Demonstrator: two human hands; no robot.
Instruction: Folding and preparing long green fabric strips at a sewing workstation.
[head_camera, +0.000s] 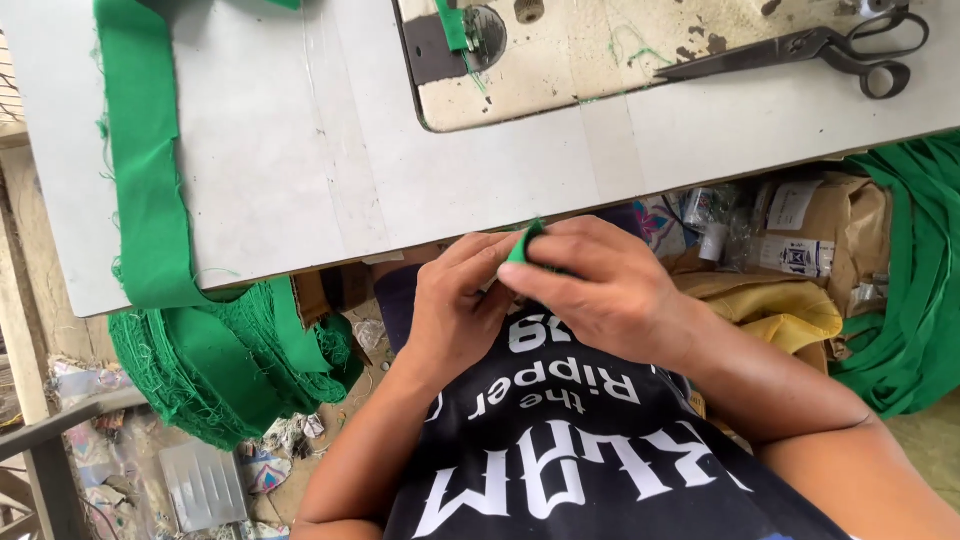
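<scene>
My left hand (455, 300) and my right hand (600, 285) meet just below the front edge of the white sewing table (330, 160), over my lap. Together they pinch a small piece of green fabric (524, 243), which pokes up between the fingertips; most of it is hidden inside the fingers. I wear a black shirt with white lettering (570, 430).
A long green fabric strip (145, 170) drapes over the table's left side onto a stack of green fabric pieces (225, 360) below. The sewing machine bed (560, 55) lies at top centre, black scissors (830, 50) at top right. Bags and green cloth (910, 290) sit at right.
</scene>
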